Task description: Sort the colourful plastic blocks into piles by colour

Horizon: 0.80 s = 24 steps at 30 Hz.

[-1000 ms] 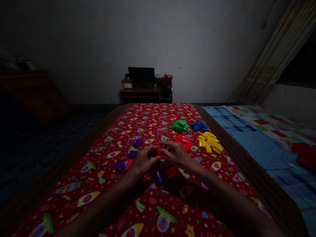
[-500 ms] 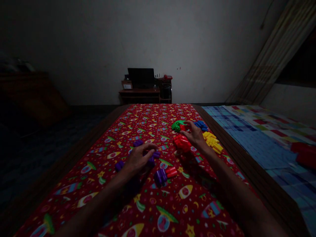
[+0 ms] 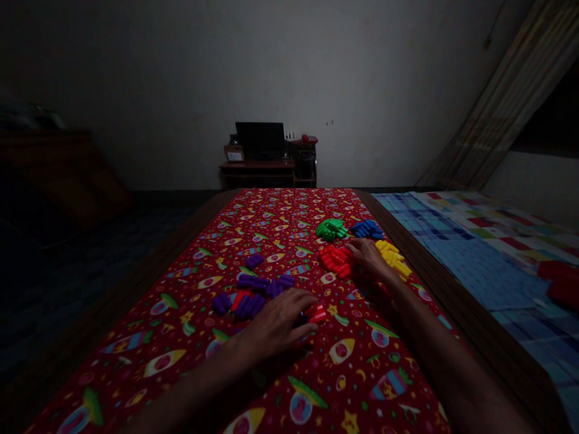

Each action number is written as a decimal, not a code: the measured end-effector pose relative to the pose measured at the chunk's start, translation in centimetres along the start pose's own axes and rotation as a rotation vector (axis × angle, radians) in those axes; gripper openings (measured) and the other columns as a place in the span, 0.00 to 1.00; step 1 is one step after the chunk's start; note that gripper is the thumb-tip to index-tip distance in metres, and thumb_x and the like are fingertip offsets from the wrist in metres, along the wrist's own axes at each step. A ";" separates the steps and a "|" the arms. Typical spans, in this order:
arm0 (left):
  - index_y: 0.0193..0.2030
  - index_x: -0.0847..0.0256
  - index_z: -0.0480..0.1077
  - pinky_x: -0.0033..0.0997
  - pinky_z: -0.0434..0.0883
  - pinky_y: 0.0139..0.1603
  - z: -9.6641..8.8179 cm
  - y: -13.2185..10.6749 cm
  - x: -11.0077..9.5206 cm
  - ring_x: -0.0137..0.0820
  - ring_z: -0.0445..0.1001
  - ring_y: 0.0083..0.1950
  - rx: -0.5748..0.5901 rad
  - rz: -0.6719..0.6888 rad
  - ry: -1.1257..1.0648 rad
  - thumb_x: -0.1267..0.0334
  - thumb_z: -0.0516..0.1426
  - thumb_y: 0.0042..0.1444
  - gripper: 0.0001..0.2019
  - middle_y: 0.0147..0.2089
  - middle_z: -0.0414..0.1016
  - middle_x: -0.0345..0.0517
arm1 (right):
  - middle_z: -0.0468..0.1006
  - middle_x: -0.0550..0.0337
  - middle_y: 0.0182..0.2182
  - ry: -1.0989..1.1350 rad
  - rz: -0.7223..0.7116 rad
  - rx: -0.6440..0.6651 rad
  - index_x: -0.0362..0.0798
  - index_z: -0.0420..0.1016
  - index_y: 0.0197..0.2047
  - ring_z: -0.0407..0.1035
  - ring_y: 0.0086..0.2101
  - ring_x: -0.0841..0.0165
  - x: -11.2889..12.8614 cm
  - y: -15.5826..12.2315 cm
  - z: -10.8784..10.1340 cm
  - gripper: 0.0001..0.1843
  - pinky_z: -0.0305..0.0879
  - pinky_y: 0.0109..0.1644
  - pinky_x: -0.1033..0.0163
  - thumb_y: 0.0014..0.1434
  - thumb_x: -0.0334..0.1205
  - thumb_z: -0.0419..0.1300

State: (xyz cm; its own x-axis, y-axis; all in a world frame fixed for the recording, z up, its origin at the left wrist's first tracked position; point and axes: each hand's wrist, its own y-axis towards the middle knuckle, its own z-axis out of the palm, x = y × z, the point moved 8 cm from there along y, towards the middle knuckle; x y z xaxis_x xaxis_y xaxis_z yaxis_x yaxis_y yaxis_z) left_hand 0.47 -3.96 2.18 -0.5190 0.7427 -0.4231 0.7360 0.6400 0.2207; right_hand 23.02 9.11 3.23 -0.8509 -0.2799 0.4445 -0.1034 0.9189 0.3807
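Observation:
My left hand (image 3: pixel 275 325) lies palm down on the printed red cloth (image 3: pixel 357 355), its fingertips at a small stack of red plastic interlocking blocks (image 3: pixel 315 313). Just left of it sits a loose group of purple blocks (image 3: pixel 253 295). My right hand (image 3: pixel 368 256) rests between a heap of red blocks (image 3: pixel 335 261) and a heap of yellow blocks (image 3: pixel 392 260). Farther up lie a green heap (image 3: pixel 332 229) and a blue heap (image 3: pixel 367 229). Neither hand visibly holds anything, though the left palm hides what lies beneath it.
The cloth covers a long bed with a wooden edge (image 3: pixel 452 283). To the right is a checkered blanket (image 3: pixel 479 265) with a red object (image 3: pixel 561 283) on it. A desk with a dark monitor (image 3: pixel 260 140) stands against the far wall.
My left hand has moved from the purple blocks toward the nearer red blocks, and the purple blocks now lie gathered together. My right hand has drawn back from the green heap, which is uncovered.

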 end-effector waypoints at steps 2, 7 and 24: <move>0.62 0.54 0.62 0.43 0.67 0.58 1.7 -0.1 -0.9 0.40 0.67 0.58 0.017 -0.002 0.084 0.56 0.57 0.61 0.22 0.59 0.69 0.51 | 0.79 0.55 0.25 -0.021 0.014 -0.054 0.44 0.78 0.29 0.70 0.27 0.67 0.0 0.1 -0.5 0.18 0.57 0.31 0.66 0.62 0.42 0.51; 0.52 0.57 0.69 0.39 0.69 0.52 1.6 0.4 0.0 0.38 0.72 0.50 -0.037 -0.102 0.091 0.62 0.50 0.65 0.12 0.50 0.75 0.49 | 0.81 0.51 0.30 0.016 0.013 -0.102 0.44 0.81 0.33 0.73 0.32 0.64 2.0 0.3 -1.8 0.16 0.61 0.36 0.64 0.61 0.40 0.53; 0.44 0.57 0.72 0.40 0.72 0.52 -5.9 0.8 4.6 0.38 0.77 0.49 -0.421 -0.270 -0.165 0.58 0.57 0.55 0.11 0.47 0.79 0.47 | 0.81 0.52 0.35 0.182 -0.393 0.114 0.45 0.78 0.44 0.72 0.33 0.67 12.0 -3.3 0.1 0.11 0.62 0.36 0.66 0.59 0.35 0.59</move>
State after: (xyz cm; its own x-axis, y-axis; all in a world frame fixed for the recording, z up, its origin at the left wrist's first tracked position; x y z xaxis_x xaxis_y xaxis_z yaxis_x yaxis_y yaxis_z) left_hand -3.96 1.14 5.62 -0.5657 0.5215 -0.6388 0.3298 0.8531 0.4044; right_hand 13.11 2.76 7.26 -0.6324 -0.6490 0.4230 -0.4657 0.7548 0.4620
